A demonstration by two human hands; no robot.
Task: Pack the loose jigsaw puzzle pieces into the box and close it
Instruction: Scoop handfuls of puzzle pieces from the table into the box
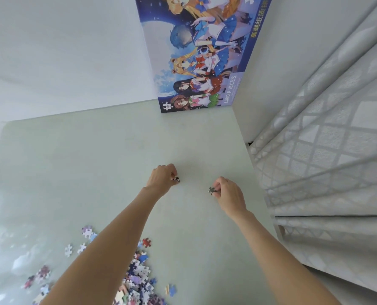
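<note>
My left hand [163,177] reaches out over the middle of the table and pinches a small dark puzzle piece [177,179] at its fingertips. To its right, my right hand [227,193] pinches a grey puzzle piece [211,190]. A heap of loose puzzle pieces [138,280] lies near the front edge, partly hidden under my left forearm, with several more scattered pieces [42,275] to the left. The puzzle box [196,53], printed with cartoon characters and "1000 PIECES", stands upright against the wall at the table's far right corner.
The pale green table [95,164] meets a white wall at the back. A grey patterned curtain [328,150] hangs along the table's right edge. Two stray pieces [170,290] lie right of the heap.
</note>
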